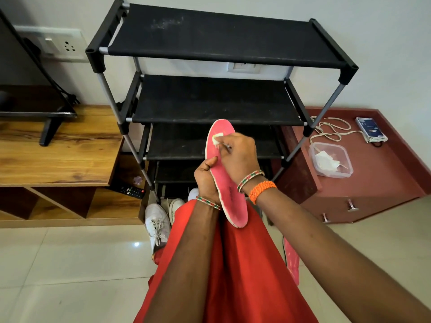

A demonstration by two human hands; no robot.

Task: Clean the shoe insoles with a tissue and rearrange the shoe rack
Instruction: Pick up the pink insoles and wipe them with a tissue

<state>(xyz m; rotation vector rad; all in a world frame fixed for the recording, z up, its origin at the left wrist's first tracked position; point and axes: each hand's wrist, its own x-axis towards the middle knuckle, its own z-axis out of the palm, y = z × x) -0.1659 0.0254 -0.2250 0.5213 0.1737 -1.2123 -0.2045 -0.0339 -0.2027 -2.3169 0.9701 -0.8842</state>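
The pink insole [225,178] is sitting right in the middle of the frame, held up on a slant over the person's lap, toe end pointing up toward the rack. The left hand [206,180] is gripping it along its left edge around the midpoint, thumb wrapped over the top face, which looks like it's there to keep the thing steady while it's getting rubbed. The right hand [238,151] is curled around a small wad of white tissue [217,138] and pressing it onto the toe area, so I'm guessing the wiping is happening at that end while the heel part is waiting its turn.

A second pink insole [292,259] is lying on the floor at lower right, partly hidden behind the red garment [233,264]. Can't tell if that one's clean.

Just below centre-left, white sneakers [157,223] are sitting on the tiled floor at the foot of the black shoe rack [217,96], whose fabric shelves are all showing bare and a bit dusty, so the rearranging part looks like it's not begun.

Off to the right, a clear plastic container [330,159] with crumpled tissues in it is resting on the maroon cabinet top [384,169], beside loose white laces [331,131]. Probably handy for grabbing fresh tissue.
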